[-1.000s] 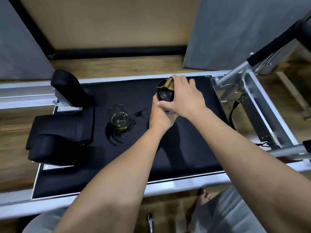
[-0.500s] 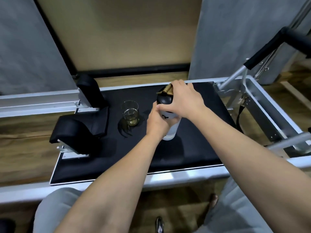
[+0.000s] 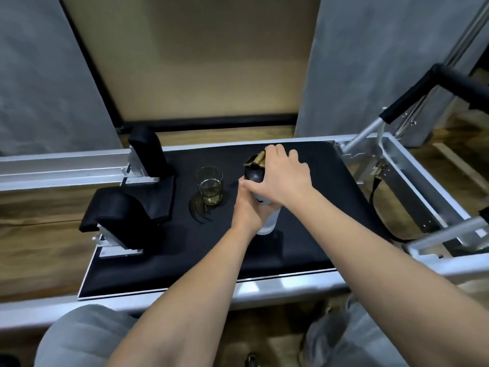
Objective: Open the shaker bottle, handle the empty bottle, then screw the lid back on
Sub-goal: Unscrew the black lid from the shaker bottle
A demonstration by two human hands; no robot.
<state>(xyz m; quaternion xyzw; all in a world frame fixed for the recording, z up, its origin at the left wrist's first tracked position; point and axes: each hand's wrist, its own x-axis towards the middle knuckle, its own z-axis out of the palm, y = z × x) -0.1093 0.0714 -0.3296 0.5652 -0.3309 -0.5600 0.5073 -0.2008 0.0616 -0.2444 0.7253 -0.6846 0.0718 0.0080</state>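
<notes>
Black pad (image 3: 304, 250): glass (image 3: 210, 185) nr bottle (image 3: 267, 223)

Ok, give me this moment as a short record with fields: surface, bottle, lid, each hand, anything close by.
surface: black padded platform in a metal frame
bottle: shaker bottle, upright on the platform, pale lower body showing below the hands
lid: black lid with a gold cap, on top of the bottle
left hand: left hand grips the bottle body
right hand: right hand wraps over the lid
nearby: glass holding a little yellowish liquid, standing left of the bottle, apart from it
</notes>
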